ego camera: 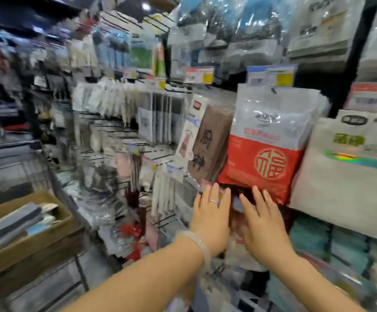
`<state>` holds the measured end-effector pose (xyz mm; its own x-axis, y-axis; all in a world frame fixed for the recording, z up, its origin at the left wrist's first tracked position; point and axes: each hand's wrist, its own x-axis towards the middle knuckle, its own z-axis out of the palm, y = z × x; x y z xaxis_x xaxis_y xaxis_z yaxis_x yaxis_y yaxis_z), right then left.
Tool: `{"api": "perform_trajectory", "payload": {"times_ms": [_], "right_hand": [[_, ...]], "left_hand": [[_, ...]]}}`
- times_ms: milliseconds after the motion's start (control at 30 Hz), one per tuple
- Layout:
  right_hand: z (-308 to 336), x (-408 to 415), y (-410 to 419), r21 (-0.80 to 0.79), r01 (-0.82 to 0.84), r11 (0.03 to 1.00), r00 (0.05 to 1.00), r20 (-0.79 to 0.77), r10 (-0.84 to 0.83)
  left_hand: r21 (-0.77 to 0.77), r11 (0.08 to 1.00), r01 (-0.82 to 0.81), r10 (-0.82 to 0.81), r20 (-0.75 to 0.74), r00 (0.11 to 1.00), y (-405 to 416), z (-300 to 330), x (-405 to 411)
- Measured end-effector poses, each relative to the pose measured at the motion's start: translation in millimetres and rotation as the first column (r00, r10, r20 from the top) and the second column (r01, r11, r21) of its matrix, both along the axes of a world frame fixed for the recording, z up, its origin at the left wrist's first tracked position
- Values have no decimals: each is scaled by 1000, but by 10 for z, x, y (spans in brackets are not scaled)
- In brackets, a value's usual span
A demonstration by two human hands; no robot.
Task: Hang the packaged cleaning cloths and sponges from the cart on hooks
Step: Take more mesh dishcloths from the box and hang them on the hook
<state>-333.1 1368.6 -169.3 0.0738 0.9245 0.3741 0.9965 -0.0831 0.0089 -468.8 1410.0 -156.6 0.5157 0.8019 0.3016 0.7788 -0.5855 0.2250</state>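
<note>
A red and clear packaged cloth (270, 149) with a gold character hangs on the hook wall in front of me. A brown packaged cloth (210, 143) hangs to its left and a white packaged cloth (345, 176) to its right. My left hand (212, 212), with a ring and a pale bangle, lies flat with fingers spread just below the red pack's lower left corner. My right hand (264, 221) is spread beside it under the red pack's bottom edge. Both press on a dark red item behind them, which is mostly hidden. Whether either hand grips it is unclear.
A cart (36, 154) stands at the left and carries a cardboard box (54, 235) with grey and blue packaged cloths (18, 224). Rows of hooks with packaged goods (124, 104) fill the wall leftward. Teal packs (313, 239) sit low on the right. The view is motion-blurred.
</note>
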Motion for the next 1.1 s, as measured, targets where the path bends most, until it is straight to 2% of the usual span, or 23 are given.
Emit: {"api": "perform_trajectory", "payload": {"times_ms": [167,300,433,567,733,933,1100], "right_hand": [[-165,-1364,668,-122,-306,944,952,-19,306],[-209,-2505,1135,-124,-488,864,873,-69,483],[-266,-3543,1540,-142,-613,777,789,-65,611],[-294,-4390,2006,-162,-696,699,715,-73,695],[-398,-5053,2630,-164,-716,679,697,-105,710],[-773,-5468,3523,-256,-712,654,700,-182,691],[-1252,-5828,4493,-352,-686,637,722,-218,656]], "left_hand": [[-88,943,-321,317,-55,947,264,-140,-1474],[-90,826,-556,549,-91,831,440,-217,-2577],[-97,711,-697,690,-95,717,659,-268,-3580],[-98,626,-774,767,-102,633,999,-356,-4418],[-126,570,-812,809,-85,581,1480,-536,-5174],[-269,513,-815,838,-50,544,2160,-935,-5733],[-402,429,-809,875,-35,482,2910,-1394,-6083]]}}
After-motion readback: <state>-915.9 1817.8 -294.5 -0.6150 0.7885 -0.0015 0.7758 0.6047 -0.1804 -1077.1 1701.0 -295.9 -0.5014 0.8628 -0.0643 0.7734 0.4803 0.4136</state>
